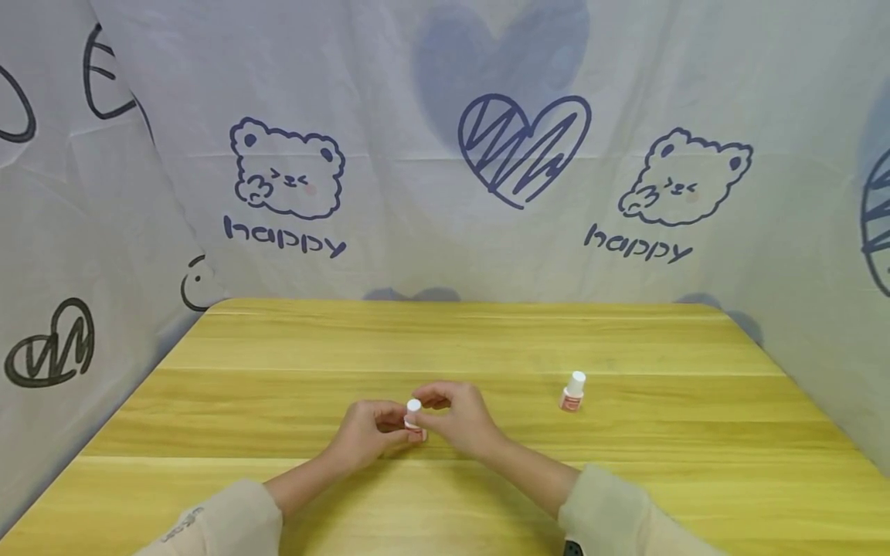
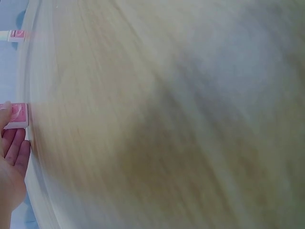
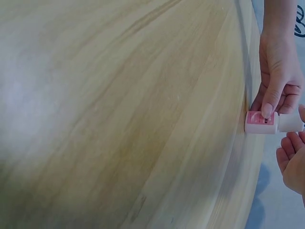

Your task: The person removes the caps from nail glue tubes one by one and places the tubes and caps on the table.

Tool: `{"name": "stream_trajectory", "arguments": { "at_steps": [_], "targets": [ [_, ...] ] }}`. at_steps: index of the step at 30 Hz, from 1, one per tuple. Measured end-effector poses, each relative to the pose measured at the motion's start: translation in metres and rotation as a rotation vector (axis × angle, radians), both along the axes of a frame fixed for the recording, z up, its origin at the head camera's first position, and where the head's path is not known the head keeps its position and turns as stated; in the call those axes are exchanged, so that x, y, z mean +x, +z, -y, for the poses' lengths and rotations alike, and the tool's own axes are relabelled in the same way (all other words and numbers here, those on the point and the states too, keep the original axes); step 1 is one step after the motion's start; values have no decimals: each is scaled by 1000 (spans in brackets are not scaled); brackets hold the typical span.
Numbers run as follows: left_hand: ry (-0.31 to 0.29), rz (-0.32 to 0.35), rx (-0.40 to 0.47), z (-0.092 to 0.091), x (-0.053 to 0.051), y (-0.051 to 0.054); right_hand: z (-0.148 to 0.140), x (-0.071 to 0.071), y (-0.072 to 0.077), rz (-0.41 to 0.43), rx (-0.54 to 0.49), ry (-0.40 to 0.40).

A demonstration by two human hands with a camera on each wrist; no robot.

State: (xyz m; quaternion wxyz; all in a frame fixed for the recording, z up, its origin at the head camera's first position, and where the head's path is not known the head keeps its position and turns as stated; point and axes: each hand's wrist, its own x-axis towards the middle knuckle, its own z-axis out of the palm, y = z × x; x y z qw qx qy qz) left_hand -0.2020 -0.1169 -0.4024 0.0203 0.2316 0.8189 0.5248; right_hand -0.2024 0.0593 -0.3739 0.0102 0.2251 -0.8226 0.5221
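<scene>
A small white bottle with a pink label and a white cap (image 1: 413,405) stands upright on the table, between the two hands. My left hand (image 1: 365,436) grips the bottle's lower body; in the right wrist view its thumb presses on the pink label (image 3: 257,118). Around the cap are the thumb and fingers of my right hand (image 1: 462,421), pinching it from the other side. Only part of this right hand (image 3: 294,164) shows at the edge of the right wrist view. The left wrist view catches the left hand (image 2: 12,167) and the label at its edge.
A second, similar bottle (image 1: 572,392) with a white cap stands upright to the right of the hands. The wooden table (image 1: 278,340) reaches back to a white cloth (image 1: 403,193) printed with bears and hearts, which also hangs along both sides.
</scene>
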Motion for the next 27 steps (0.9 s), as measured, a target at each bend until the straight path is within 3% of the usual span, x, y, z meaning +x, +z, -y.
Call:
{"name": "stream_trajectory", "arguments": {
  "at_steps": [18,27],
  "targets": [
    [-3,-56,-32,0,-2,-2,4,3,-4,-68,-10,-64],
    [-6,-36,-18,1,0,-2,6,4,-3,-86,6,-68]
  ]
}}
